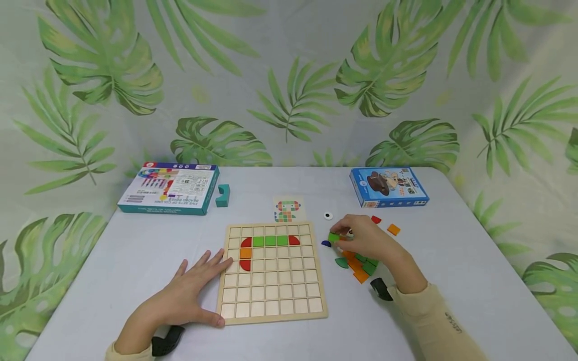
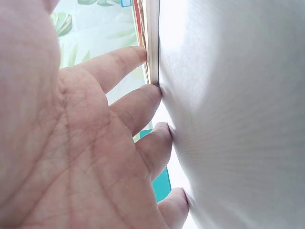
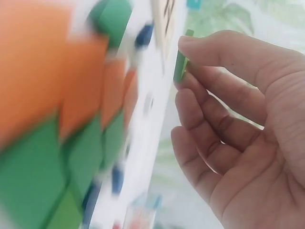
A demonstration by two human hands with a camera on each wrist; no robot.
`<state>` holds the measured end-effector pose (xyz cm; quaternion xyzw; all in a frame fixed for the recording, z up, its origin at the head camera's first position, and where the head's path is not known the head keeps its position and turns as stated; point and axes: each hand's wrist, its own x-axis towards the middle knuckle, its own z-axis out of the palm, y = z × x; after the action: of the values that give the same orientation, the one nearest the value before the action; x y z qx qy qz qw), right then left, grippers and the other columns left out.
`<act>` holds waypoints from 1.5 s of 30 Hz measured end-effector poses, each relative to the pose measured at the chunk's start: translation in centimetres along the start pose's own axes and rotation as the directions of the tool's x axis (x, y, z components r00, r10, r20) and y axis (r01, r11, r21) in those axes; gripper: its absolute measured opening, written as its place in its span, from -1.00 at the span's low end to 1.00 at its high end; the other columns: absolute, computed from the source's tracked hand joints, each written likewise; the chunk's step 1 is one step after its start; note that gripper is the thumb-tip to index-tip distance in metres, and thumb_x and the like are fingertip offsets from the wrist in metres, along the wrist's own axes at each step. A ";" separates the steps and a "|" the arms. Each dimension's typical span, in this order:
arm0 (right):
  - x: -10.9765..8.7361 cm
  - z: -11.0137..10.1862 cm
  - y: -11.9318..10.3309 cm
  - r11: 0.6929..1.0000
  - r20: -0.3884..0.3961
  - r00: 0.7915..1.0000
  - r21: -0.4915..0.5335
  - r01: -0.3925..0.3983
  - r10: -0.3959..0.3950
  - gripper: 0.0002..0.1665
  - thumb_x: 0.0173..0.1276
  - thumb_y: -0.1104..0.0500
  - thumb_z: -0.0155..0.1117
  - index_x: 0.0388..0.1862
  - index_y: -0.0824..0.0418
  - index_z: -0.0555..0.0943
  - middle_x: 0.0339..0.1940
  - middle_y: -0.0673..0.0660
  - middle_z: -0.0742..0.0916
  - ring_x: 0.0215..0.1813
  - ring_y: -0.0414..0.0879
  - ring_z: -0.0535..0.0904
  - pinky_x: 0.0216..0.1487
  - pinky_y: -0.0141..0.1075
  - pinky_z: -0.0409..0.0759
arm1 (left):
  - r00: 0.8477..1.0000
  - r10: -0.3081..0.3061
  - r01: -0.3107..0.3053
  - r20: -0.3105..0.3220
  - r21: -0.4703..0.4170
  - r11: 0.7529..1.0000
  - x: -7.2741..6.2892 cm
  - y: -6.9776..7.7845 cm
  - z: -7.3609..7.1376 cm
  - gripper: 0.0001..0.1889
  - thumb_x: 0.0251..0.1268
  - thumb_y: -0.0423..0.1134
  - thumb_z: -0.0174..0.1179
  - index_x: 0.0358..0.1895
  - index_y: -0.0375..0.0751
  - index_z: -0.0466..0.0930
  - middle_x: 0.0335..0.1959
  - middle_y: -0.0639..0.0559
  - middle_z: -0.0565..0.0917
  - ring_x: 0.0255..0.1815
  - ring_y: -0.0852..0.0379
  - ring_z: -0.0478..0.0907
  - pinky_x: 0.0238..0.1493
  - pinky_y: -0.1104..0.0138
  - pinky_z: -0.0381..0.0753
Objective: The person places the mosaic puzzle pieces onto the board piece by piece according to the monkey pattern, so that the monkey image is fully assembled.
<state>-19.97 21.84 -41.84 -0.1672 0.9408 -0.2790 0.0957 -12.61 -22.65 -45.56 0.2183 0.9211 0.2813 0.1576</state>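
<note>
Right hand (image 1: pixel 368 238) pinches a green tile (image 1: pixel 333 237)
Loose pieces (image 1: pixel 360 276) lie near it; left hand (image 1: pixel 189 291) (fingers spread) touches the board (image 1: pixel 275 320).

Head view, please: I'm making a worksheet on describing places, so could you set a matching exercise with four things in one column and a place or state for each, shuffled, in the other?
Column one
1. left hand
2. right hand
3. picture card
4. teal block

Column two
A. pinches a green piece
B. stands just right of the teal-edged box
C. touches the left side of the wooden board
D. lies at the board's far edge

Right pairs: 1-C, 2-A, 3-D, 4-B
</note>
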 end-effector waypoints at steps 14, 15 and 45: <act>3.7 3.7 -6.4 0.977 0.086 0.974 -0.021 0.213 -0.210 -0.71 0.36 0.23 0.54 0.05 0.22 0.81 -0.08 0.04 0.82 -0.02 -0.07 0.73 0.11 -0.17 0.77 | 1.000 0.003 -0.003 0.001 0.007 1.000 0.0 -0.1 0.0 0.32 -0.28 0.38 0.68 0.70 0.14 0.26 0.80 -0.10 0.11 0.81 -0.40 -0.13 0.57 -0.58 -0.36; 4.0 4.0 -6.8 0.974 0.095 0.970 -0.024 0.227 -0.224 -0.71 0.36 0.23 0.54 0.04 0.22 0.82 -0.08 0.04 0.81 -0.03 -0.09 0.72 0.08 -0.21 0.77 | 1.000 0.001 -0.001 0.001 0.007 1.000 0.0 -0.1 0.0 0.31 -0.28 0.38 0.68 0.70 0.14 0.26 0.80 -0.10 0.11 0.81 -0.40 -0.13 0.58 -0.58 -0.36; 5.8 9.0 -12.4 0.946 0.239 0.924 -0.048 0.319 -0.300 -0.73 0.37 0.22 0.57 0.03 0.18 0.84 -0.03 0.02 0.84 -0.07 -0.20 0.68 0.04 -0.48 0.67 | 1.000 0.011 -0.011 -0.007 0.007 1.000 0.0 0.0 -0.1 0.31 -0.28 0.39 0.68 0.69 0.13 0.28 0.79 -0.10 0.14 0.80 -0.41 -0.10 0.57 -0.59 -0.32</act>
<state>-19.64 5.52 -42.83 -0.3486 0.8963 -0.2289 0.1506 -12.63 -22.71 -45.51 0.2229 0.9214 0.2796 0.1522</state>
